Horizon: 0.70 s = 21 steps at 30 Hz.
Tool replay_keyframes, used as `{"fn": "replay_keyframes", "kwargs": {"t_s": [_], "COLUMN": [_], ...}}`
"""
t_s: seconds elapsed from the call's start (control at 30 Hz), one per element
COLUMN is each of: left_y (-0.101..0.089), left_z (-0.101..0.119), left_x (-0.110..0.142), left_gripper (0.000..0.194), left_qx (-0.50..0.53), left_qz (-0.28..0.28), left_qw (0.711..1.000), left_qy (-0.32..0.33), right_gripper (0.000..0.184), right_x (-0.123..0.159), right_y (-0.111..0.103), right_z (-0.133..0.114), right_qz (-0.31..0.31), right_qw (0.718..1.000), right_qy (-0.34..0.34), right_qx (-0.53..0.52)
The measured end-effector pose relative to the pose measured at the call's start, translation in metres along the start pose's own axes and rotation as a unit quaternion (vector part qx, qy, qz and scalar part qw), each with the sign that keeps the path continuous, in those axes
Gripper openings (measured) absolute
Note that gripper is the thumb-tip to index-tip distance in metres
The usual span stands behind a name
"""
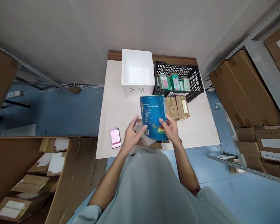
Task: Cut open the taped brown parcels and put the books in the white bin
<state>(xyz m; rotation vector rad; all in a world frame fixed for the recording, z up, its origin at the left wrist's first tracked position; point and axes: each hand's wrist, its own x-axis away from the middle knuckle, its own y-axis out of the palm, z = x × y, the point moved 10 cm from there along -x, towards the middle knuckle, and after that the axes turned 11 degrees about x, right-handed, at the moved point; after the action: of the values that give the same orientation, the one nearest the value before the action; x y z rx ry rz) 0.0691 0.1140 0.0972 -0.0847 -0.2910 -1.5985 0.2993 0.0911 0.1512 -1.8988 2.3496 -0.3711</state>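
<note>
1. Right hand has the blue book pinched at its right edge; left hand is spread fairly wide, thumb at the lower left edge.
2. Book's between the hands, over the bench, white text too small to read.
3. Pale wrap bunched underneath, phone off left, pink screen.
4. Taped brown boxes just behind, partly covered by the book.
5. White foam box says "退货"; beside it, black crate with green-and-pink cartons.

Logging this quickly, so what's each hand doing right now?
Left hand: thumb at the blue book's lower left; grip can't be told.
Right hand: closed on the book's right side.
</note>
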Motion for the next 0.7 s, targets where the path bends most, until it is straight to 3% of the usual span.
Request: {"fn": "replay_keyframes", "kwargs": {"t_s": [0.07,0.17,0.3,0.5,0.57,0.7], "left_y": [-0.012,-0.007,-0.010,-0.005,-0.004,0.000], "left_z": [-0.002,0.006,0.024,0.035,0.037,0.035], "left_x": [-0.011,-0.007,0.004,0.010,0.010,0.010], "left_gripper": [0.097,0.084,0.069,0.072,0.074,0.073], "left_qx": [0.072,0.125,0.087,0.069,0.071,0.073], "left_qz": [-0.032,-0.116,-0.057,-0.040,-0.038,-0.017], "left_qw": [0.995,0.978,0.990,0.993,0.994,0.996], "left_qy": [-0.064,-0.124,-0.098,-0.083,-0.077,-0.053], "right_gripper": [0.061,0.066,0.065,0.057,0.061,0.078], "right_x": [0.008,0.016,0.017,0.015,0.011,0.003], "right_y": [-0.006,-0.013,-0.016,-0.016,-0.018,-0.029], "right_z": [0.003,0.009,0.018,0.023,0.027,0.035], "right_qz": [-0.035,-0.034,-0.006,-0.014,-0.008,0.065], "right_qw": [0.997,0.994,0.994,0.998,0.999,0.997], "right_qy": [0.031,0.070,0.080,0.048,0.043,0.039], "right_qx": [-0.055,-0.080,-0.079,-0.047,-0.030,0.034]}}
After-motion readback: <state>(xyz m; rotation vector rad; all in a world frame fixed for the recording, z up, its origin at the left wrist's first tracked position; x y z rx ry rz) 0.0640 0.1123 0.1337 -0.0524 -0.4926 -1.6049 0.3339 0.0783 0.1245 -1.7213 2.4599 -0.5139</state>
